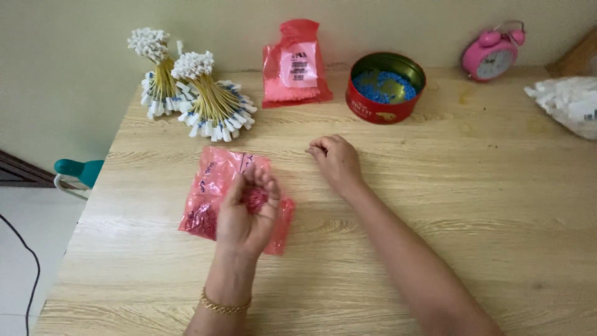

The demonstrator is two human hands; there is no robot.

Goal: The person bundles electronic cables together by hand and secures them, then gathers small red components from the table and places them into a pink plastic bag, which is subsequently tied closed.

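1. The left hand [245,214] is cupped, palm up, over the pink bag [211,193]. Its fingers curl in around a small heap of red bits [255,199]. Keep that cup tight so no bits roll out.
2. The pink bag lies flat on the table [435,205], right under the left hand. More red bits sit in its corner at 7 o'clock. Stay over the bag, so any bit that drops lands on it.
3. The right hand [336,158] rests on the table at 2 o'clock from the left hand. Its fingers are curled in with the tips pressed together. I cannot tell if they pinch a bit.
4. Pick one bit at a time with the fingertips, slow and soft. They look tiny and would slip away.
5. The red tin [385,93] with blue bits is at 1 o'clock, well apart. The white-tipped bundles [193,93] are at 11 o'clock. Keep elbows away from them.
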